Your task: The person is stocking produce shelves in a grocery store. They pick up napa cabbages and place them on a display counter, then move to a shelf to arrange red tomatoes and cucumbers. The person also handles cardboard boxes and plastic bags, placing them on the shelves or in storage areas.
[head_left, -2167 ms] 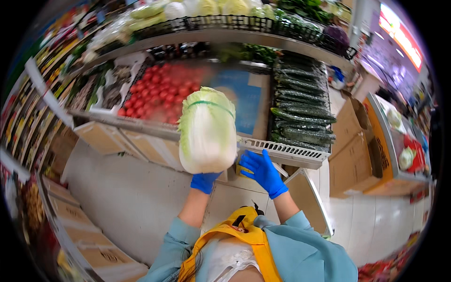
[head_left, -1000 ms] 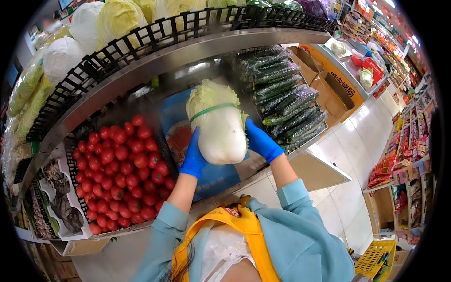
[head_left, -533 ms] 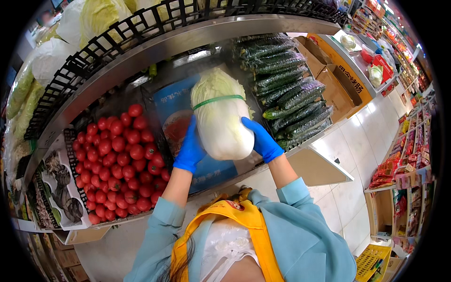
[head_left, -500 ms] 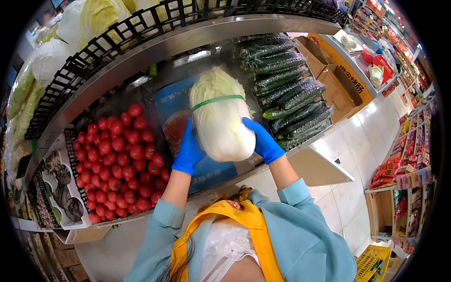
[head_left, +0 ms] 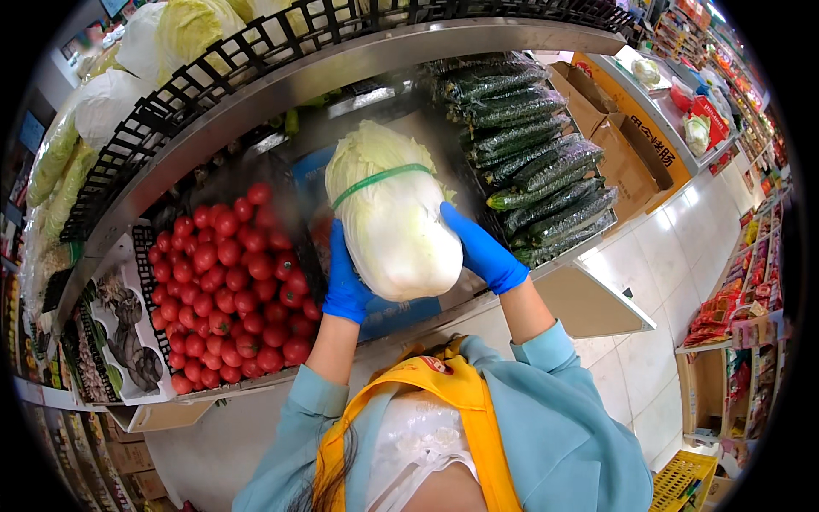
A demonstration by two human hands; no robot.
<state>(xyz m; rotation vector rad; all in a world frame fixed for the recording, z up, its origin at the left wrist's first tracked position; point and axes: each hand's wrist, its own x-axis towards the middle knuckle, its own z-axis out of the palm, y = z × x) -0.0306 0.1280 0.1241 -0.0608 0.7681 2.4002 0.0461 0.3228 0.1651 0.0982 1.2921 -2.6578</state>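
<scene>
A large napa cabbage [head_left: 401,222], pale green at the top and white at the base, is held between my two blue-gloved hands. Around its upper part runs a green band [head_left: 380,181]. My left hand [head_left: 345,277] presses its left side, fingers partly hidden behind the leaves. Against the right side rests my right hand [head_left: 485,252], its thumb along the white base. Beneath the cabbage, mostly covered by it, lies a blue printed cardboard sheet [head_left: 316,166] on the display counter. The cabbage is tilted, its leafy end up and to the left.
Red tomatoes [head_left: 226,290] fill the bin on the left. Plastic-wrapped cucumbers [head_left: 537,162] are stacked on the right, with open cardboard boxes [head_left: 627,158] beyond. A metal rail [head_left: 341,64] and black plastic fence [head_left: 213,64] cross the far side. White tiled floor [head_left: 648,299] lies right.
The cabbage has tilted slightly, its leafy top leaning further left, with both hands still around it. The whole view has shifted a little, moving the counter rightward in the picture.
</scene>
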